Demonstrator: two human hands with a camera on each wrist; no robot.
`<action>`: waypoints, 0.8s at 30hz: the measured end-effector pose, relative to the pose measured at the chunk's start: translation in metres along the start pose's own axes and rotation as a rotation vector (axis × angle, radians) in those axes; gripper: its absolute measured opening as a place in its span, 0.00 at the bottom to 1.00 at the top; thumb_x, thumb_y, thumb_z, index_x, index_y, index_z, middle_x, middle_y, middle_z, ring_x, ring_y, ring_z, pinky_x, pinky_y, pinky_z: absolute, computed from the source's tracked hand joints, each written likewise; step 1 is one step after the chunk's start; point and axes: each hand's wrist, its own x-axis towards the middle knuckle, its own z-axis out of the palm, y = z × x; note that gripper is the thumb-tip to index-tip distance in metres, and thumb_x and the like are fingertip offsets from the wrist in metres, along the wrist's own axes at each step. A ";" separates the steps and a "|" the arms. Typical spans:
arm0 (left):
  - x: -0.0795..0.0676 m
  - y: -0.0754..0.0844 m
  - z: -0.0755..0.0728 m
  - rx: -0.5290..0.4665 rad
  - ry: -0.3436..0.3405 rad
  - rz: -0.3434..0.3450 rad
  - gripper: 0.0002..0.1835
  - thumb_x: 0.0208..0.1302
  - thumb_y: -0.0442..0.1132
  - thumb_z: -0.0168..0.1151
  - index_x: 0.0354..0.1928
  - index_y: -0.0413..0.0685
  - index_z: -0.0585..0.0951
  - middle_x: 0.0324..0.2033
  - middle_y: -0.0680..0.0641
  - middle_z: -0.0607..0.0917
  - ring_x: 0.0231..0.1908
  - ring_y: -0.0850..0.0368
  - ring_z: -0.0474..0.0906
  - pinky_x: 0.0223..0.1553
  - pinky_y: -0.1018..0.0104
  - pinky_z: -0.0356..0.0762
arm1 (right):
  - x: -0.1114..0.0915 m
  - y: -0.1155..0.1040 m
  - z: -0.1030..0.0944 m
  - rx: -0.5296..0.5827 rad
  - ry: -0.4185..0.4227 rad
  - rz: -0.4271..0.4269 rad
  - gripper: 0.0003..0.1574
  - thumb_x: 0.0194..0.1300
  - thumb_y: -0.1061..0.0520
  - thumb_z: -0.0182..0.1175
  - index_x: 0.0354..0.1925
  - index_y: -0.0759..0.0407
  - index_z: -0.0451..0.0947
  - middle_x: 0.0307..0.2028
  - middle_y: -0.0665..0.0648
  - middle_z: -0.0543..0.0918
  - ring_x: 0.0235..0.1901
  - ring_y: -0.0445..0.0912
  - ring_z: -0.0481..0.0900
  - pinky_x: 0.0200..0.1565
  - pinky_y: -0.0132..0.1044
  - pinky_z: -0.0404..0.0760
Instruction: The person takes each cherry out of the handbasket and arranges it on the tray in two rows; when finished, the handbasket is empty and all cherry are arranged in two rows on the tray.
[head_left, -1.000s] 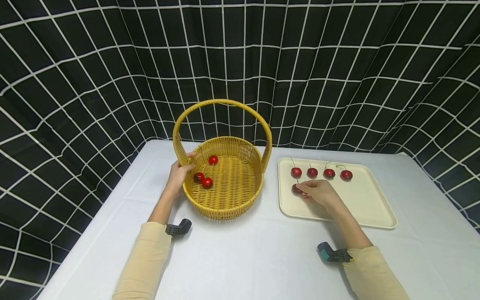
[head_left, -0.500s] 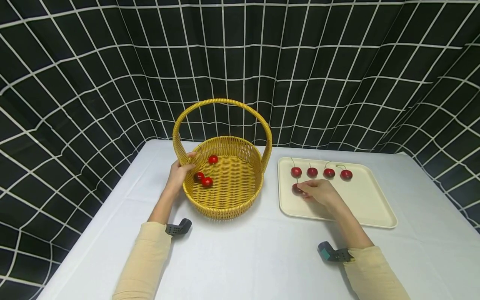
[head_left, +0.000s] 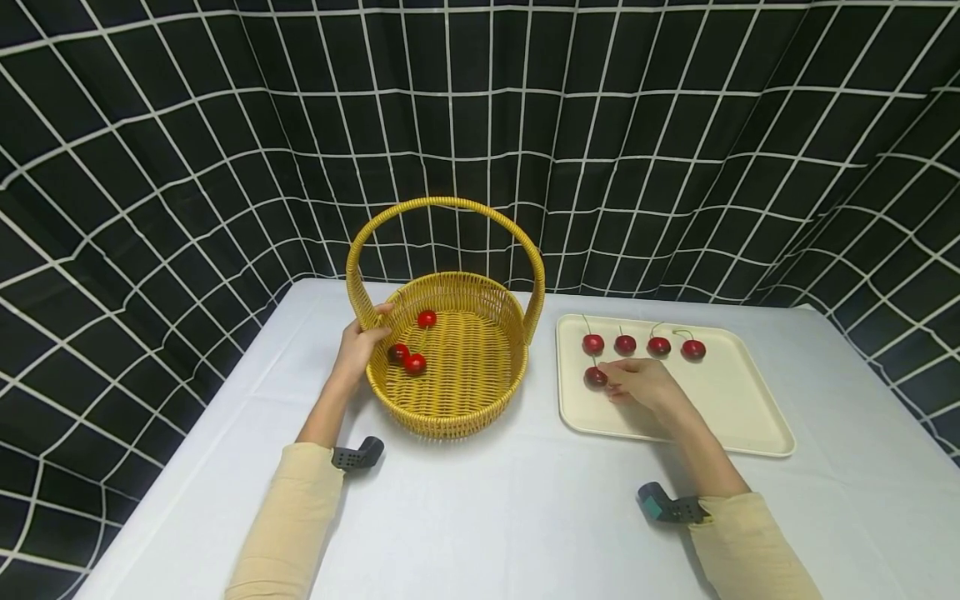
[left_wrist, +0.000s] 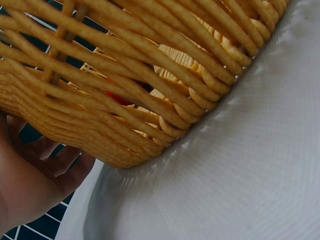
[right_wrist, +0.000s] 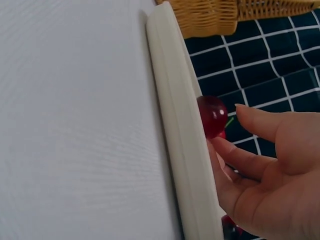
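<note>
My left hand [head_left: 356,348] grips the left side of a yellow wicker basket [head_left: 442,429], by the base of its tall handle. In the left wrist view, its fingers [left_wrist: 75,172] curl against the woven wall. Three red cherries [head_left: 415,364] lie at the left inside the basket. On a cream tray, my right hand [head_left: 643,385] is just right of a dark red cherry [head_left: 596,378]. The right wrist view shows thumb and forefinger spread apart, with the fingertips right at this cherry [right_wrist: 212,117] and the thumb off it.
Several stemmed cherries [head_left: 658,347] form a row along the far part of the cream tray [head_left: 720,417]. White cloth [head_left: 480,517] covers the table. A black curtain with a white grid [head_left: 480,125] hangs behind it.
The right fingers have loosened from the dark red cherry and drawn slightly right, so more of it shows on the tray. The left hand and basket have stayed put.
</note>
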 end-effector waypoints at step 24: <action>0.000 0.000 0.000 -0.021 0.005 -0.008 0.27 0.64 0.32 0.50 0.66 0.43 0.68 0.65 0.41 0.68 0.64 0.46 0.62 0.65 0.54 0.54 | -0.019 -0.012 -0.047 0.558 -0.284 -0.127 0.34 0.73 0.37 0.38 0.53 0.62 0.73 0.43 0.56 0.83 0.41 0.48 0.83 0.43 0.39 0.81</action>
